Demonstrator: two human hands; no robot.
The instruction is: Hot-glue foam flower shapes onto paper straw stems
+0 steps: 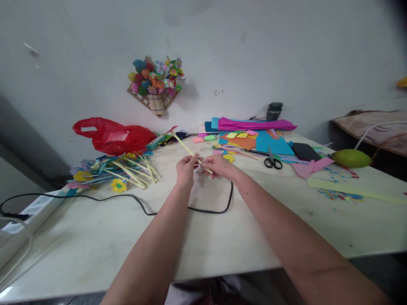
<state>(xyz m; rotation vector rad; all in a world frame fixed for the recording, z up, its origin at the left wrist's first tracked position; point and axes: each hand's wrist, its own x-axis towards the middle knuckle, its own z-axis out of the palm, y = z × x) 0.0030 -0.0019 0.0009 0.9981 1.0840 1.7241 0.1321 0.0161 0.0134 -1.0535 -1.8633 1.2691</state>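
Note:
Between my hands, above the middle of the table, is a thin pale-yellow paper strip (182,143) that slants up to the left. My left hand (186,169) pinches it near its lower part. Close beside it, my right hand (218,166) has its fingers closed on the strip's lower end. A yellow paper flower (228,158) lies just behind my right hand. To the left are several loose pale strips (133,173) and another yellow flower (118,185) with a green centre.
A black cable (210,212) crosses the table below my hands. Black-handled scissors (272,162), coloured paper sheets (273,145), a dark phone (305,151) and a green fruit (351,158) are on the right. A red plastic bag (124,137) lies back left. Paper flowers (155,80) hang on the wall.

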